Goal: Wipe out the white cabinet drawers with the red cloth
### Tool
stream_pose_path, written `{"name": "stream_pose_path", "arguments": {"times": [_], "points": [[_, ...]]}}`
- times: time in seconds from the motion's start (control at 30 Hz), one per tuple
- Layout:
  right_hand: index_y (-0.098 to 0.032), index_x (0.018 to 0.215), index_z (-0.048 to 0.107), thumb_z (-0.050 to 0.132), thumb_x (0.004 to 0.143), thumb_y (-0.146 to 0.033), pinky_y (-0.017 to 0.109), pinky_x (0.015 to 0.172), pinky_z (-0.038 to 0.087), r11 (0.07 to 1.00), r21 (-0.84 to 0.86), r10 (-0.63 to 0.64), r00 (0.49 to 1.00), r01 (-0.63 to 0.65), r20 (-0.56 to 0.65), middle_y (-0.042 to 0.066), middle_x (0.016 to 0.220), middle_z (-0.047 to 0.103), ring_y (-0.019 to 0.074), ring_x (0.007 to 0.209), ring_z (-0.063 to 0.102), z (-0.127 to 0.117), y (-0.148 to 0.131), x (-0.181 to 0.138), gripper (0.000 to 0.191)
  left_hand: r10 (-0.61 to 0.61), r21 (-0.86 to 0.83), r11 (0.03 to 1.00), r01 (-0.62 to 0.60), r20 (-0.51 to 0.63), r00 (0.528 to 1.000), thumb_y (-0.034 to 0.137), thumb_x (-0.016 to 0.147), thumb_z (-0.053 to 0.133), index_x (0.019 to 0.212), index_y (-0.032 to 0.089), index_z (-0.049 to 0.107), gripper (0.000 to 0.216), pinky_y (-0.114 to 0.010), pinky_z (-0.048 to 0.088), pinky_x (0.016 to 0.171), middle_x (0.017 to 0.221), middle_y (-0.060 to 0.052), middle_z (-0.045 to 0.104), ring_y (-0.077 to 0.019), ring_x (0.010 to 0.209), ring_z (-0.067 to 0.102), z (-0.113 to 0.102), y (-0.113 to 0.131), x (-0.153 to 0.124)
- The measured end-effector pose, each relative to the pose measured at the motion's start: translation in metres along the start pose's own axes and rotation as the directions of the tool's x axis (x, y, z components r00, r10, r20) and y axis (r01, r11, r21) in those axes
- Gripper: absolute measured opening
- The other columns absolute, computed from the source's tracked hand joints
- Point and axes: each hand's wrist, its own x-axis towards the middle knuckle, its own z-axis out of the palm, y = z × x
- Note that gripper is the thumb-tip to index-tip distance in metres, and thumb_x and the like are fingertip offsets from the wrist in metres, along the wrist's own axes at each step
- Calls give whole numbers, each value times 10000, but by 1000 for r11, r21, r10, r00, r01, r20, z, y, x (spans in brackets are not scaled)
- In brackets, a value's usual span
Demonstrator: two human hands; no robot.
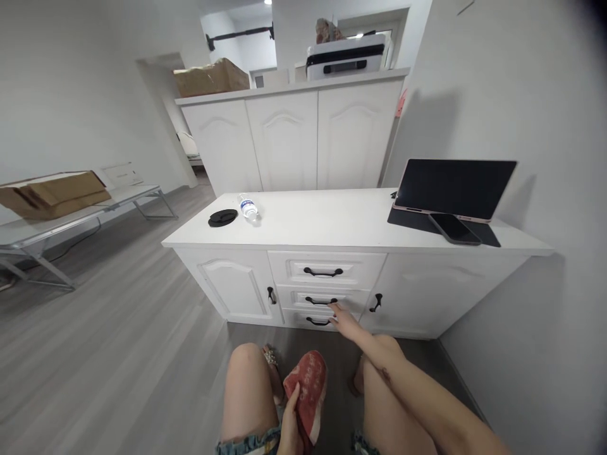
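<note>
I sit low in front of a white sideboard (332, 230) with three stacked drawers in its middle. My right hand (345, 322) reaches forward with fingers stretched out, its tips at the black handle of the bottom drawer (317, 321), just below the middle drawer (321, 300). The drawers all look closed. My left hand (290, 423) rests between my knees, fingers wrapped on a folded red cloth (308, 392).
On the sideboard top lie a small water bottle (248, 208) and a black round lid (222, 217) at the left, a tablet (453, 186) and a phone (454, 228) at the right. A taller white cabinet (289, 139) stands behind. A folding table (71, 218) with cardboard is at the left.
</note>
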Motion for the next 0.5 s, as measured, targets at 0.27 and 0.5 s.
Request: {"name": "stream_pose_path", "arguments": {"times": [0.27, 0.5], "points": [[-156, 1153, 605, 521, 738, -76, 336, 852, 479, 1000, -18, 22, 998, -21, 51, 123, 1141, 653, 192, 891, 660, 19, 30, 40, 431, -28, -23, 999, 26, -91, 995, 316, 876, 465, 1448, 113, 279, 635, -420, 362, 1065, 1094, -158, 695, -310, 1120, 592, -6, -2, 10], [-135, 1183, 584, 585, 686, -46, 338, 859, 483, 994, -52, 104, 991, -100, 80, 159, 1269, 562, 234, 1060, 610, 40, 17, 44, 505, -53, 34, 998, 56, -62, 997, 327, 890, 443, 1451, 212, 286, 593, -450, 288, 1106, 1190, -108, 655, -295, 1202, 528, -18, -2, 27]]}}
